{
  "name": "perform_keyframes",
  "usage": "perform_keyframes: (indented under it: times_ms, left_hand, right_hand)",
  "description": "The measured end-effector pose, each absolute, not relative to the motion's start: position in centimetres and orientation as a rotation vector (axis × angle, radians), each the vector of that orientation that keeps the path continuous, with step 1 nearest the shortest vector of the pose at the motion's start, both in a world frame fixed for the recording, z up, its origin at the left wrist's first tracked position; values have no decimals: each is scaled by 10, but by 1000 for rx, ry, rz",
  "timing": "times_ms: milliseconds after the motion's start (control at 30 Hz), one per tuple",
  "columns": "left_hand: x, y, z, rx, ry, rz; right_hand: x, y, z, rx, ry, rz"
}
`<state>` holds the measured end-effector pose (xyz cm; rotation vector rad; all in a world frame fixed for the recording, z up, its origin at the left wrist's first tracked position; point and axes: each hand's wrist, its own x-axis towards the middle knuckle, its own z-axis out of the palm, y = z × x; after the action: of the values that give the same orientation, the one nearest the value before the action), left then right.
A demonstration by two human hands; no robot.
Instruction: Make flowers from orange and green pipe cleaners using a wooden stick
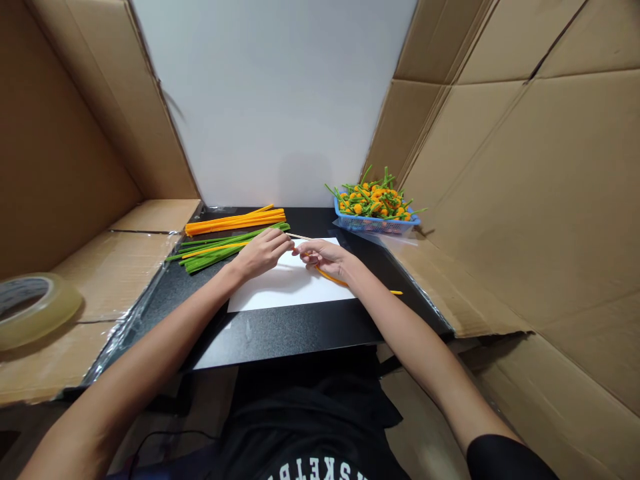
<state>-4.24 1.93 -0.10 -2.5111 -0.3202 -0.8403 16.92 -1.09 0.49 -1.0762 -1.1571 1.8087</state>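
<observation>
Both hands work close together above a white paper sheet (pixel 290 290) on a black table (pixel 295 330). The left hand (pixel 263 253) is curled, fingers closed and pointing toward the right hand (pixel 325 259), just touching it or nearly so. The right hand is partly closed, its fingers pinched around an orange pipe cleaner (pixel 333 279). That pipe cleaner curves out from under the hand across the paper's right edge, its far end lying on the table. A thin wooden skewer (pixel 300 236) runs out from between the hands toward the far side of the table; which hand has hold of it cannot be told.

Beyond the paper, left of centre, lies a bundle of orange pipe cleaners (pixel 235 222), side by side. Just nearer, a spread of green pipe cleaners (pixel 215 251) reaches almost to the left hand. Far right, a blue plastic basket (pixel 375 225) sits at the table's corner, heaped with orange-headed, green-stemmed pipe-cleaner flowers (pixel 373 200). A roll of clear packing tape (pixel 37 310) lies on the cardboard sheets (pixel 525 187) lining the left and right sides. A white panel (pixel 270 100) stands behind the table. The person's black T-shirt (pixel 310 433) shows below.
</observation>
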Motion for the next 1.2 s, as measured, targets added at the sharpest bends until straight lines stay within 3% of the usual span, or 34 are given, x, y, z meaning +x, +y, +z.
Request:
perform_keyframes:
  times_ms: [167,433,1067,1200]
  left_hand:
    - [-45,21,-2,-2523,-307,-901]
    - [-40,19,0,-2598,-318,-930]
    - [-37,29,-10,-2843,-498,-749]
    - [-39,34,-17,-2768,-566,-744]
  right_hand:
    - [174,-9,3,-912,-1130,2042]
    - [167,-9,2,-1011,-1117,1828]
    - [168,-5,-6,-1118,-2038,735]
    - [170,-4,-9,-1153,-2087,693]
